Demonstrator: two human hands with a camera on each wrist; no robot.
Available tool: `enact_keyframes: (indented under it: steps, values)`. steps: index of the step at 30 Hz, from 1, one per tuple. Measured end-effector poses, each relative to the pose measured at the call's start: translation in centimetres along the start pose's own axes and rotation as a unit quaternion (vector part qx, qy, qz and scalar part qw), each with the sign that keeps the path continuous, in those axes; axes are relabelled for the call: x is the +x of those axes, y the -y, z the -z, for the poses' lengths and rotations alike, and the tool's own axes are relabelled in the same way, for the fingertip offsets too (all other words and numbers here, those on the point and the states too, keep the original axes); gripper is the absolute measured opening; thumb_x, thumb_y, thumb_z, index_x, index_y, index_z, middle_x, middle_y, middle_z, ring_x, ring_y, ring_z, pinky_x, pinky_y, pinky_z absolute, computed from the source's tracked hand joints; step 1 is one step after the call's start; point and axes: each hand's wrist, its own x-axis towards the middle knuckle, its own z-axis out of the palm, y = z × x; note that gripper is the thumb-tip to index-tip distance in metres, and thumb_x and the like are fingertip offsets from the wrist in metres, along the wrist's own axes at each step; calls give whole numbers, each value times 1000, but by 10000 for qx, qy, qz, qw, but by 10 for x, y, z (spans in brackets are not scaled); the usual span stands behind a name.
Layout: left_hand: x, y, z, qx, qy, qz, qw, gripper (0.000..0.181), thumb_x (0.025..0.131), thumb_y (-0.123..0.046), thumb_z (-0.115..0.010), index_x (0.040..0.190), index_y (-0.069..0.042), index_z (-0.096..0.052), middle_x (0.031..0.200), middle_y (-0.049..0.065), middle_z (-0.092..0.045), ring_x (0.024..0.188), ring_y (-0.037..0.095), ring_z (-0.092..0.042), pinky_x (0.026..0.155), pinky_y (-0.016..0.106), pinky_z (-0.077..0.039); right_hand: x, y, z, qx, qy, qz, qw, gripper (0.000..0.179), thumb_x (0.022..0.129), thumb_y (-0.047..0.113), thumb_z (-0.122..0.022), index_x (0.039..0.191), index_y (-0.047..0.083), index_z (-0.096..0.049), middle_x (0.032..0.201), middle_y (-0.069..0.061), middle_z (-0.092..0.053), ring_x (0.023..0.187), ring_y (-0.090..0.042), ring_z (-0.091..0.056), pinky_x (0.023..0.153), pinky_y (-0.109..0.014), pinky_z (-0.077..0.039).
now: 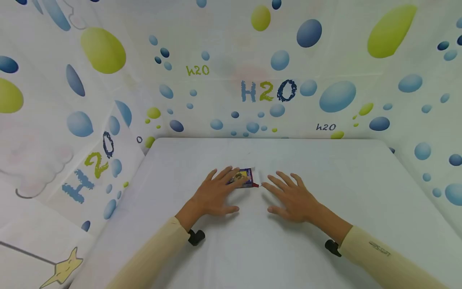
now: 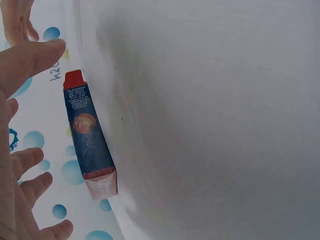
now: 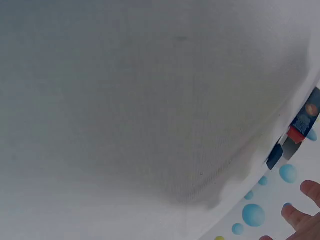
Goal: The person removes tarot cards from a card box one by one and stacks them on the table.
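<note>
Small dark blue box [image 1: 245, 178] lies on the white table [image 1: 325, 160], about midway between the left and right edges, nearer the back edge than the front, which runs out of frame. Left hand [image 1: 216, 194]: fingers spread, palm down, over the box's left part and hiding it; nothing pinched. Contact with the box: cannot tell. Right hand [image 1: 292, 200]: fingers spread too, nothing held, index fingertip just beside the box's right end, thumb well apart from it.

Progress, as a judgement: the right end looks opened, since a red flap [image 2: 74, 79] sticks out there and the right wrist view also shows a blue flap [image 3: 274, 156] and a grey flap [image 3: 291, 148] folded outward. That much counts as done. The other end, a pale pinkish end [image 2: 102, 186], seems closed. Not done: neither hand has a grip on the box, it is not lifted, and the flaps are not tucked in. No contents lie out where the views reach; whether anything sits inside cannot be told. Looks like an early or between-steps point, but the frames don't settle which.
</note>
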Motion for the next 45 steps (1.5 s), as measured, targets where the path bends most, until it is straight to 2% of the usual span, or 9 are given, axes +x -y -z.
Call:
enact_keyframes:
  steps: [4,7,12,15,20,31,41,45]
  values:
    - [7,4,-2,-369,-85,235,9990,93,85,-71,-62,162,-36,-21,168,4,-22,155,29,-19,118,62,-22,5,-2,-1,186,217,-306,9991,76,94,62,-59,157,25,-39,161,-6,-39,150,-35,-28,113,-68,-25]
    - [10,5,-3,-819,-117,554,9950,95,85,-68,-65,162,-37,-20,168,4,-23,154,29,-21,118,62,-23,7,-4,-2,373,305,-549,9973,76,95,61,-59,157,23,-39,161,-6,-40,150,-36,-29,112,-68,-26]
    - [14,6,-5,-1440,-126,980,9846,98,84,-65,-69,163,-38,-17,168,3,-25,154,29,-21,119,60,-24,13,-7,-5,599,224,-802,9947,74,94,58,-61,156,20,-42,158,-10,-43,147,-38,-34,110,-69,-30]
    - [18,7,-6,-1602,-146,1151,9802,98,84,-65,-69,162,-38,-17,167,2,-25,154,29,-22,119,58,-24,18,-10,-6,781,145,-868,9931,73,95,56,-61,155,19,-43,157,-11,-44,146,-39,-35,109,-69,-31]
    - [31,8,-8,-1870,-209,1398,9721,95,83,-62,-71,161,-35,-25,165,3,-32,152,28,-26,119,57,-25,28,-14,-8,1244,49,-1013,9870,69,96,51,-63,153,16,-45,156,-12,-46,146,-39,-35,110,-67,-31]
    - [50,6,-14,-2380,-84,1774,9549,93,81,-52,-78,159,-27,-35,161,5,-38,149,30,-33,118,56,-29,44,-21,-11,2069,125,-1663,9641,65,97,48,-62,151,14,-48,154,-13,-48,146,-38,-36,112,-67,-29]
    - [55,10,-28,-2773,59,2014,9394,89,82,-47,-81,156,-19,-41,164,10,-33,149,32,-32,119,52,-27,56,-19,-19,2538,458,-2072,9437,66,95,48,-65,151,18,-47,160,-15,-39,151,-42,-24,116,-67,-21]
    - [55,10,-30,-2863,54,2012,9368,84,84,-42,-81,154,-16,-43,163,12,-33,149,33,-33,120,52,-26,59,-17,-20,2574,534,-2098,9417,67,96,49,-64,152,18,-45,160,-16,-38,151,-43,-24,116,-67,-22]
